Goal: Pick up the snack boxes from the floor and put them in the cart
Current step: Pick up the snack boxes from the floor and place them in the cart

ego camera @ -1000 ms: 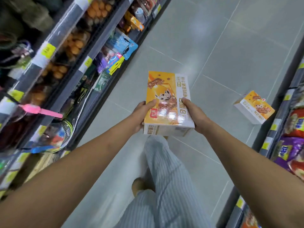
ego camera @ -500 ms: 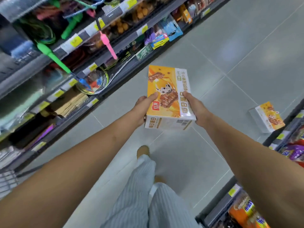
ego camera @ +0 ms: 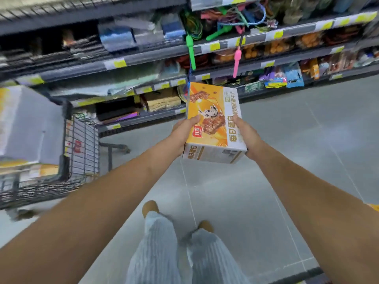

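Note:
An orange and white snack box (ego camera: pixel 213 119) with a spotted dog picture is held in the air at the middle of the view. My left hand (ego camera: pixel 183 133) grips its left side and my right hand (ego camera: pixel 247 136) grips its right side. The wire shopping cart (ego camera: pixel 82 152) stands at the left, a little lower than the box and apart from it. Inside the cart lies a large pale box (ego camera: pixel 28 124) with more orange packaging under it, all blurred.
Store shelves (ego camera: pixel 155 54) full of goods run across the top, with green and pink handles (ego camera: pixel 191 52) hanging down just behind the held box. Grey tiled floor (ego camera: pixel 287 160) spreads to the right. My legs in striped trousers (ego camera: pixel 164 249) are at the bottom.
The view has swung left: the shelves now run across the top and the cart has come into sight at the left. The other box on the floor has left the view. Both hands keep hold of the box.

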`<state>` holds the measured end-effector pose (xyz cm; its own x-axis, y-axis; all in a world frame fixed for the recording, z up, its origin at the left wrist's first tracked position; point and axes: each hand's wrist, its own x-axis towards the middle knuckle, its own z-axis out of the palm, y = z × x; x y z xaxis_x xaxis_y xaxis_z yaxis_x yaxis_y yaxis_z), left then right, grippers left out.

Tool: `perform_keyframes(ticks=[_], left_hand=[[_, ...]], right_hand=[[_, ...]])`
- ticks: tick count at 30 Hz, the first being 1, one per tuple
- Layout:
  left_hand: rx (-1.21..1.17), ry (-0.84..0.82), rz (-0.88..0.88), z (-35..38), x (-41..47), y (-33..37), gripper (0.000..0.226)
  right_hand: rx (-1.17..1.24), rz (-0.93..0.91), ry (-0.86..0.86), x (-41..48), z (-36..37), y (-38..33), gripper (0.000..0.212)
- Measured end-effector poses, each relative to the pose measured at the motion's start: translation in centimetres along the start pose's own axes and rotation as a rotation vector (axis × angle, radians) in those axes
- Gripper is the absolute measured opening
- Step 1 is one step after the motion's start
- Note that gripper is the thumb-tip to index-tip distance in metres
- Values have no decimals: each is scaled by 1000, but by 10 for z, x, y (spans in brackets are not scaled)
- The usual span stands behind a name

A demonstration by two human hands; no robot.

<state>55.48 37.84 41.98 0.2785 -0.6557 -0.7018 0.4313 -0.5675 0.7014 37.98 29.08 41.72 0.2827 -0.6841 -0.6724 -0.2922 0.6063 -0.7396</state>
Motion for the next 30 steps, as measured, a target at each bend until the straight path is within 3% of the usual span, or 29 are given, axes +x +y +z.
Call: perform_keyframes(ticks=[4, 13, 16, 18, 22, 25, 30], left_hand=[[-79, 85, 58, -68, -31, 21, 20], [-239, 284, 207, -308, -92, 70, 49], [-262, 342, 193, -376, -104, 82, 37], [-248, 395, 166, -422, -114, 87, 47], [-77, 531, 207, -497, -126, 96, 61], [254, 658, 218, -530, -132, 97, 39], [512, 757, 222, -564, -133, 80, 55]], right_hand=[[4, 1, -73, -9, 79, -21, 26], [-102, 9, -422, -43, 332, -55, 28], [-191, -71, -428, -50, 409, -65, 43], [-227, -107, -419, -52, 458, -67, 43], [-253, -104, -437, -58, 537, -63, 31], [-287, -119, -404, -59, 577, -51, 43], [-373, -99, -415, -61, 612, -42, 56]])
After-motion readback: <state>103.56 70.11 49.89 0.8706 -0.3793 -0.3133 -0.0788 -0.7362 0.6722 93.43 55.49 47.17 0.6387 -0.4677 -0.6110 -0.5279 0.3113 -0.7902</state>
